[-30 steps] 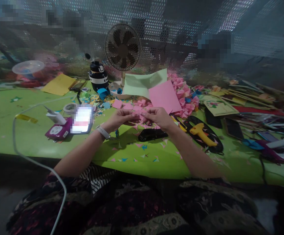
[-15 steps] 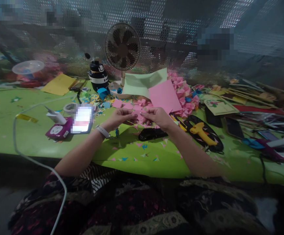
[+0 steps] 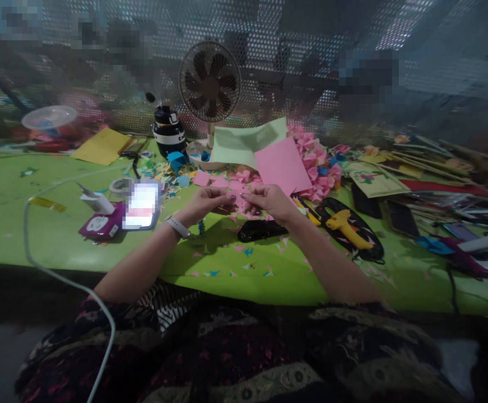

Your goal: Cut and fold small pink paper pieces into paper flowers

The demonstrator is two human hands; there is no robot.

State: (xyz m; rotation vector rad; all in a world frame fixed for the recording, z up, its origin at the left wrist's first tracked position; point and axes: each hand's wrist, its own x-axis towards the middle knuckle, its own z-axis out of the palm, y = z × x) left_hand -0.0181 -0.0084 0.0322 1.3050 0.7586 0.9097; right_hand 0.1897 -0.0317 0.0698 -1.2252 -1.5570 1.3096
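Above the middle of the green table, my left hand (image 3: 209, 202) and my right hand (image 3: 268, 201) meet fingertip to fingertip. Both pinch a small piece of pink paper (image 3: 238, 197), whose exact shape blends into the pink scraps behind it. Just beyond my hands lie pink paper squares (image 3: 218, 182) and a larger pink sheet (image 3: 283, 165), which overlaps a pale green sheet (image 3: 235, 143). Beneath my right wrist rests a black elongated object (image 3: 260, 229). A white band circles my left wrist.
A lit phone (image 3: 143, 206) and a purple extension socket (image 3: 101, 223) with a white plug stand left, a pale cable trailing off the edge. Right lies a yellow glue gun (image 3: 351, 230) on a black pad. A fan (image 3: 210, 84), a bottle (image 3: 168, 131) and pink folded pieces (image 3: 315, 162) stand behind.
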